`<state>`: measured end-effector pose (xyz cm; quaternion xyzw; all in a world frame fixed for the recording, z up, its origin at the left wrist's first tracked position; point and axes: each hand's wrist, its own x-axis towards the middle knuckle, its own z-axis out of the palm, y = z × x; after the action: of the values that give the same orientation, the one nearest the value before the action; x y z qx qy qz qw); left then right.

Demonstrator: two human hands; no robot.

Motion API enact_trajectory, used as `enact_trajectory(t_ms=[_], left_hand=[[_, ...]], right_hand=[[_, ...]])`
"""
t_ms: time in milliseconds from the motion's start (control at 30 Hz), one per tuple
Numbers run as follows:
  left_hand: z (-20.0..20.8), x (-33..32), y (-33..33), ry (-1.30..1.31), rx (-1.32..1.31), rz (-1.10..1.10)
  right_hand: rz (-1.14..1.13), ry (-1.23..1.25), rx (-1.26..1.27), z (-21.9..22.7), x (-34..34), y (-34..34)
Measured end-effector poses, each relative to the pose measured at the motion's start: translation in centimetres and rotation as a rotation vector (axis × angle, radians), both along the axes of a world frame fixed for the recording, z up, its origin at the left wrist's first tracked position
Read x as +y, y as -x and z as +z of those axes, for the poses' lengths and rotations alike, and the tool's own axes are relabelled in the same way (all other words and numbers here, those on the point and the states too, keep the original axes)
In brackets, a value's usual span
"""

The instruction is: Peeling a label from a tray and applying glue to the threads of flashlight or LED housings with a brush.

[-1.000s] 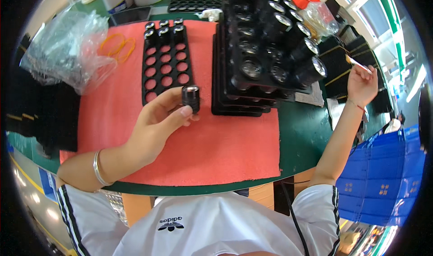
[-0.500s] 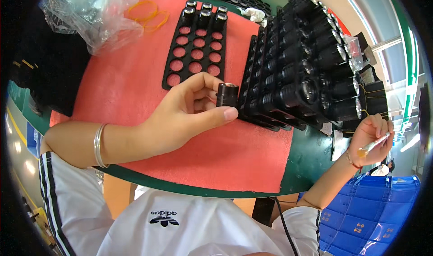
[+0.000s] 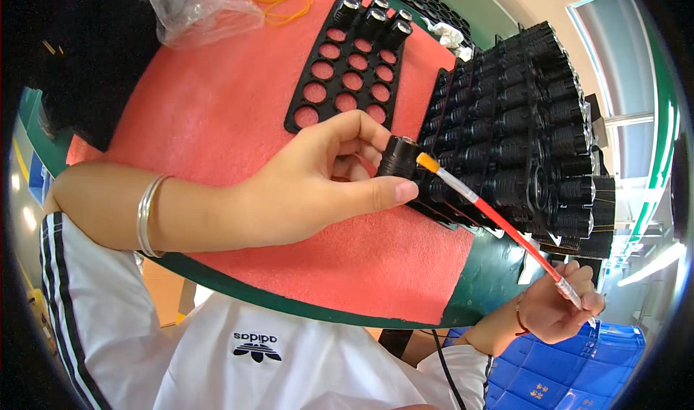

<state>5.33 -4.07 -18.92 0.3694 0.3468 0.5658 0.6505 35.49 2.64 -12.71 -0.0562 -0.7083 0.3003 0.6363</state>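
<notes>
Between the thumb and fingers of my left hand (image 3: 329,171) is a short black cylindrical part (image 3: 398,157), held above the red mat. My right hand (image 3: 560,303), at the lower right, pinches the rear end of a thin paintbrush (image 3: 499,221) with a red handle. The brush's yellowish bristles point toward the black part and appear at its right side; whether they touch it I cannot tell. Beyond my left hand lies a black tray (image 3: 340,78) with round holes. Several black cylinders with shiny tops (image 3: 374,22) stand in its far rows, while the nearer holes show the mat.
A large stack of black racks filled with black cylinders (image 3: 506,121) rises to the right of my left hand. The red mat (image 3: 217,121) covers much of the green table (image 3: 495,265). Clear plastic bags (image 3: 195,9) and yellow rubber bands (image 3: 278,2) lie far left; a blue bin (image 3: 564,370) is lower right.
My right hand has moved down and left, and the brush has swung round so its bristles are at the black part. The part now tilts slightly in my left hand. The whole view has shifted.
</notes>
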Motion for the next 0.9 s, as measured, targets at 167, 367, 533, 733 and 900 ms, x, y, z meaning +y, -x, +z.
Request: enact_trajectory(t_ms=[167,367,533,733,900], left_hand=[[-0.09,0.05,0.14,0.017,0.046,0.015],[0.12,0.00,0.15,0.010,0.052,0.019],[-0.40,-0.02,0.11,-0.048,0.033,0.063],[0.14,-0.09,0.45,-0.004,-0.020,0.005],[0.24,-0.23,0.59,0.014,-0.020,-0.014]], right_hand=[[-0.001,0.045,-0.009,-0.14,0.19,0.41],[0.008,0.022,-0.073,-0.40,0.38,0.35],[-0.033,-0.020,-0.175,-0.46,0.64,-0.08],[-0.013,-0.029,-0.143,-0.37,0.51,0.60],[-0.021,-0.033,-0.129,-0.41,0.73,0.60]])
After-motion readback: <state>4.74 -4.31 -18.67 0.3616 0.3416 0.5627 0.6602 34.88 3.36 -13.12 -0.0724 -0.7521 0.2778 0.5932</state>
